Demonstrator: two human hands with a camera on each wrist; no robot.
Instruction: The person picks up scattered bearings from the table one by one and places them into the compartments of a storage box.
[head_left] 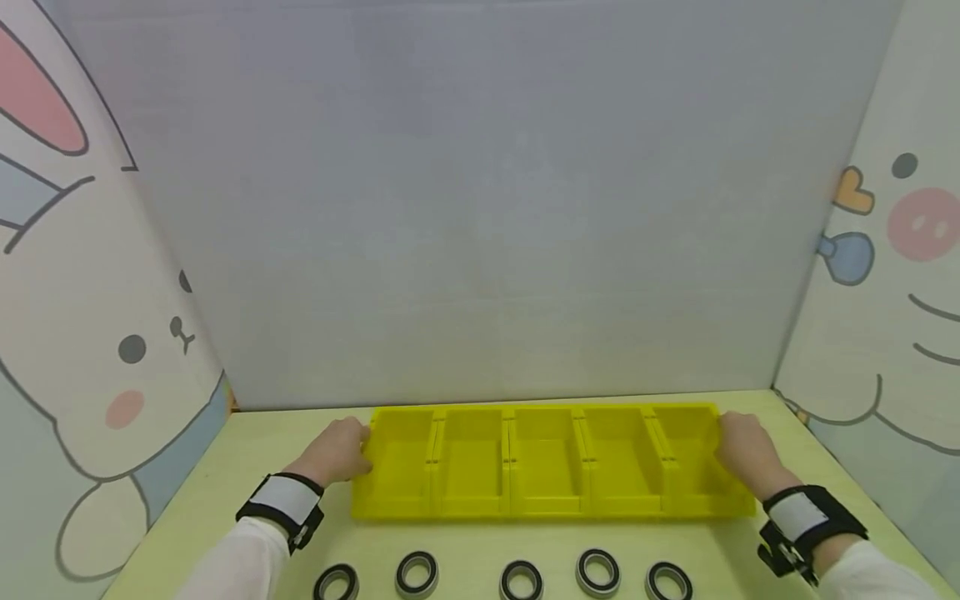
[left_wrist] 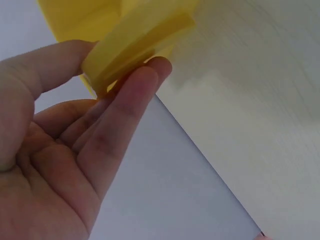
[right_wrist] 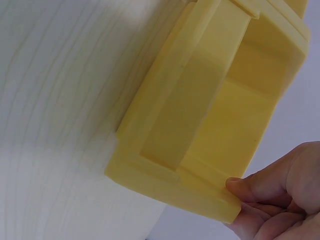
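Note:
A long yellow bin row [head_left: 472, 507] with several open compartments spans the middle of the table in the head view. My left hand [head_left: 339, 450] grips its left end; in the left wrist view the thumb and fingers [left_wrist: 132, 95] pinch the yellow end wall [left_wrist: 135, 47]. At the opposite end my right hand [head_left: 746, 450] holds the side wall. The right wrist view shows the thumb [right_wrist: 245, 189] on the rim of the end compartment [right_wrist: 200, 197], with fingers beneath it. Each compartment facing the head camera shows a bare yellow floor.
Several black-and-silver ring bearings lie in a loose row in front of the bins, among them one bearing [head_left: 417, 575] at left and another bearing [head_left: 597, 573] at right. A grey back wall [head_left: 480, 208] and printed side panels [head_left: 82, 333] enclose the pale table [head_left: 247, 450].

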